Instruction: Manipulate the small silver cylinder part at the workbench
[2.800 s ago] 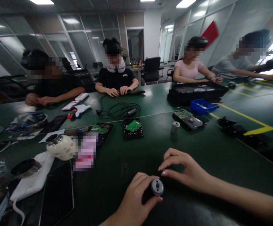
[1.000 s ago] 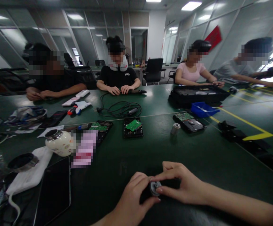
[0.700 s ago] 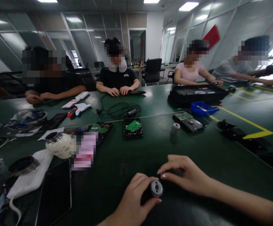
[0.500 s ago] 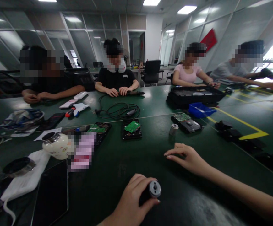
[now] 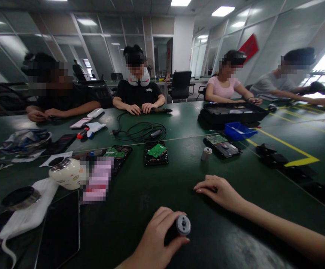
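Observation:
My left hand [image 5: 153, 243] is wrapped round a small black cylinder with a round metal end cap [image 5: 183, 225], held just above the green table [image 5: 140, 194] near its front edge. My right hand [image 5: 221, 191] rests on the table a little further out and to the right, fingers curled down with the tips touching the surface; whether anything is under them I cannot make out. A small silver cylinder [image 5: 206, 153] stands beyond my right hand.
Opened hard drives with green circuit boards [image 5: 156, 153] [image 5: 221, 145] lie mid-table, with a coiled black cable [image 5: 141, 130], a blue bin [image 5: 239, 130], a cream jar [image 5: 67, 172] and a dark tablet [image 5: 60, 228]. Several other people sit across the table.
My right hand was pinching at the cylinder's metal end, then drew away to the right and settled on the table. My left hand kept hold of the cylinder.

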### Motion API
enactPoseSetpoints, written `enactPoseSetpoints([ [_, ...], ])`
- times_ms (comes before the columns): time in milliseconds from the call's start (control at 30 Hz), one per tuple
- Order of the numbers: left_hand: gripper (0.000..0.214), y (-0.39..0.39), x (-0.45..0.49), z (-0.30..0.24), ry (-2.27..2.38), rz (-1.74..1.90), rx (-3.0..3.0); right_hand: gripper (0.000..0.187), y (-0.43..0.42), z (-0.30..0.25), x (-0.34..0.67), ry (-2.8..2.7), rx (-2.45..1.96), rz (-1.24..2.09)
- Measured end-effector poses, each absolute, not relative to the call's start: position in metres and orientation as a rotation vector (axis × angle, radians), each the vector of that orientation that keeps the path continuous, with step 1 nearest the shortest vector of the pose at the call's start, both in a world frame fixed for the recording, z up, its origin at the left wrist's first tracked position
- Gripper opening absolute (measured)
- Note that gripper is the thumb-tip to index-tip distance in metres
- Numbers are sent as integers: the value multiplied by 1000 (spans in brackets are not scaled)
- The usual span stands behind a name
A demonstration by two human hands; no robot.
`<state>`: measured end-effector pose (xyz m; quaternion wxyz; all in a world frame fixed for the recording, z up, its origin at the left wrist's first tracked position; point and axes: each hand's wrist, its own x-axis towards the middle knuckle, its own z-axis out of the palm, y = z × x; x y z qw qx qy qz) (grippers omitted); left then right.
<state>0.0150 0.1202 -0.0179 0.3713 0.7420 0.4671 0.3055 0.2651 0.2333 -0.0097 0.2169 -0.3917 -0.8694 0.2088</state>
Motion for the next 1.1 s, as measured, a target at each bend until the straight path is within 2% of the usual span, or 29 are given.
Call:
enactPoseSetpoints([
  [233, 36, 122, 17, -20, 1189, 836, 1945, 22, 184, 29, 226, -2373, -698, 845],
  [467, 32, 121, 17, -18, 1175, 850, 1964, 23, 182, 21, 218, -2372, -651, 832],
  [667, 31, 122, 16, -18, 1174, 835, 1953, 17, 181, 22, 216, -2387, -682, 904],
  [833, 35, 120, 16, -18, 1173, 834, 1947, 35, 181, 15, 220, -2354, -826, 840],
  [967, 33, 121, 16, -19, 1167, 849, 1947, 37, 183, 19, 225, -2390, -856, 835],
  [1100, 31, 122, 16, -19, 1177, 851, 1959, 21, 184, 25, 222, -2450, -691, 918],
])
